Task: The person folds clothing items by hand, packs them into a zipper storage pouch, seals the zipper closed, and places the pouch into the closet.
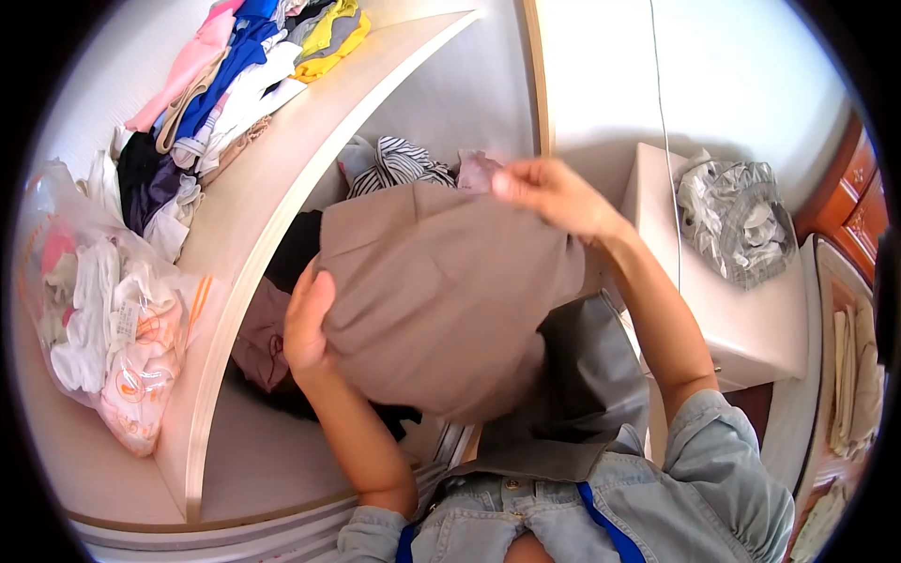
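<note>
A denim sleeve (713, 436) and a dark grey sheet of material (596, 375) fill the near edge, the sheet spread at the waist below the work. Just beyond, the brown cloth (441, 291) is spread in the air between the hands, its lower edge blurred. The left hand (310, 324) is cupped and partly open against the cloth's left edge, thumb toward its face; how firmly it grips cannot be told. The right hand (554, 197) is at the upper right edge, fingers bent toward the thumb; blur hides whether they are closed on the fabric.

To the left, the pale front edge of a shelf (249, 281) curves past the left forearm, with a gap between. Beneath it, bare compartment floor (310, 460) lies open, while a mauve garment (261, 342) sits close behind the left hand. On the shelf rest a clear plastic bag of clothes (113, 319) and, farther along, a mixed clothes pile (225, 94). To the right of the right forearm, a white cabinet (765, 333) carries a grey bundle (737, 220), leaving its near top bare. Past the cloth's top edge lie a striped garment (404, 167) and a pink piece (477, 172), before the compartment's back wall. A thin cable (663, 113) hangs against the white wall.
</note>
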A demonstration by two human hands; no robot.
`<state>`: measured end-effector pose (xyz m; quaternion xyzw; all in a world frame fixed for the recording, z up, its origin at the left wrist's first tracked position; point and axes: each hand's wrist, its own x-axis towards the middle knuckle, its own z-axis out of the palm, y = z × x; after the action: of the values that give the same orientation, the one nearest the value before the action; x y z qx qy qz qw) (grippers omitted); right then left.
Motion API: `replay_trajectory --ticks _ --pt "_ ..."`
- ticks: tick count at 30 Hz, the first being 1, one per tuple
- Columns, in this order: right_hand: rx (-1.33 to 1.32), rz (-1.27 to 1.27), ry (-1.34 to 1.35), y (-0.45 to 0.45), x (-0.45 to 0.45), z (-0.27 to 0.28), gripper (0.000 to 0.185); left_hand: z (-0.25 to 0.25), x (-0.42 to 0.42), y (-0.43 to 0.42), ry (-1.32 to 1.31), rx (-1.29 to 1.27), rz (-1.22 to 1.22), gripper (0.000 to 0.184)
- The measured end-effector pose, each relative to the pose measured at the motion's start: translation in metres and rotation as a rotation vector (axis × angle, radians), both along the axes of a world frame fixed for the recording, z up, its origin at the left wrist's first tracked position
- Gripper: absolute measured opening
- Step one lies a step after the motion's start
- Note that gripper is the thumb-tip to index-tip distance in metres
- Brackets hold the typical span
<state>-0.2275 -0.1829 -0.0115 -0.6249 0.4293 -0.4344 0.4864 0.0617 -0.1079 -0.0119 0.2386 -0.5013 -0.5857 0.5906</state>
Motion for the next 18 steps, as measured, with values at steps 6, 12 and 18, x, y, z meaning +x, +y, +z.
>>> replay_trajectory --ticks 6,12,18 --pt "0.073 0.697 -0.132 0.03 -0.008 -0.032 0.06 0.004 -0.011 0.014 0.204 0.319 0.037 0.053" --pt "0.233 0.656 -0.076 0.046 -0.037 -0.076 0.032 0.016 -0.035 0.047 0.409 0.063 0.386 0.041" --pt "0.166 0.487 -0.198 0.044 -0.043 -0.07 0.021 0.015 -0.035 0.06 0.381 0.008 0.385 0.034"
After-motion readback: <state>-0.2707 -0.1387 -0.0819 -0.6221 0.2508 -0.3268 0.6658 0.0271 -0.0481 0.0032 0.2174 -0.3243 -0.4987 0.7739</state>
